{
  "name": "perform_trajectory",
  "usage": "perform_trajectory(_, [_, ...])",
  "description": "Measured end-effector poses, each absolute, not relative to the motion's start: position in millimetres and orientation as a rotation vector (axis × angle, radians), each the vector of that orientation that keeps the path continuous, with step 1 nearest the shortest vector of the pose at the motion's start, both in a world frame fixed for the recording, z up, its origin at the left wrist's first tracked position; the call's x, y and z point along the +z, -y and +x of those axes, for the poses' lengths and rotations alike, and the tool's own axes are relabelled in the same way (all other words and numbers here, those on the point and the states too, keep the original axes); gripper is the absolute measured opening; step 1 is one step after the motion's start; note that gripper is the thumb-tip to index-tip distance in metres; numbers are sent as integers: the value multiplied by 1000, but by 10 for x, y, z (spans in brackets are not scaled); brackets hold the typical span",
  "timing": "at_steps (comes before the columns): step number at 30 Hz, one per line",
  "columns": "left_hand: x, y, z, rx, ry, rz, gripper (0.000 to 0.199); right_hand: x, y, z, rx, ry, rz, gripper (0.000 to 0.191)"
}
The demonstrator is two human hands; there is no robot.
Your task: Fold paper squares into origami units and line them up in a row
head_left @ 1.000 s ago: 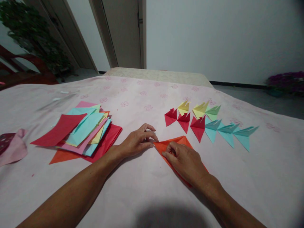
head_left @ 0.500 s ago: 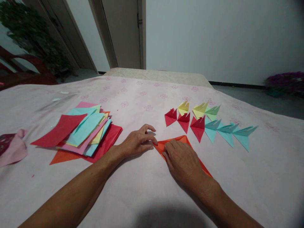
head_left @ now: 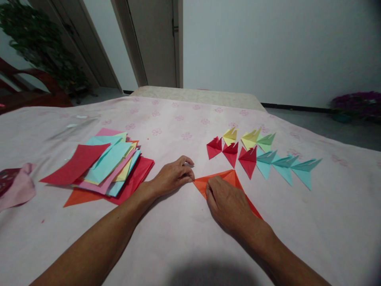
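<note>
A sheet of orange paper [head_left: 239,183], folded with creases, lies flat on the table before me. My left hand [head_left: 175,175] is closed in a pinch at its left corner, thumb and index finger together. My right hand [head_left: 228,202] rests on top of the sheet with its fingers curled in and pressed down on it, so the middle and near edge of the paper are hidden. Beyond it stand folded paper cranes: red ones [head_left: 247,159], yellow ones [head_left: 250,138], a green one [head_left: 266,141] and light blue ones [head_left: 306,171].
At the left is a loose stack of coloured paper [head_left: 108,161]. A pink cloth item [head_left: 25,188] lies at the far left. The pink flowered tablecloth [head_left: 178,127] covers the table. Behind are a wooden chair [head_left: 38,89], a plant [head_left: 38,47] and a door [head_left: 156,43].
My left fingers have closed together at the paper's left corner. My right fingers have curled in more, and the right hand has shifted slightly on the sheet.
</note>
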State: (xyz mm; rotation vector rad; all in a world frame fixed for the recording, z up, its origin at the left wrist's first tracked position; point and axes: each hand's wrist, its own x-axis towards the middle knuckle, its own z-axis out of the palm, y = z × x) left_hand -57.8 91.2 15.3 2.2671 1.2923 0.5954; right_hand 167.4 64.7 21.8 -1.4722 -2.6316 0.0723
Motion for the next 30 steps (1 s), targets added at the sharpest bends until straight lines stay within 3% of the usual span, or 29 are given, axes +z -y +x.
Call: perform_trajectory(30, [311,-867,-478,497,-1398,2338,11,296,-667,1663,219,2610,-1527,14])
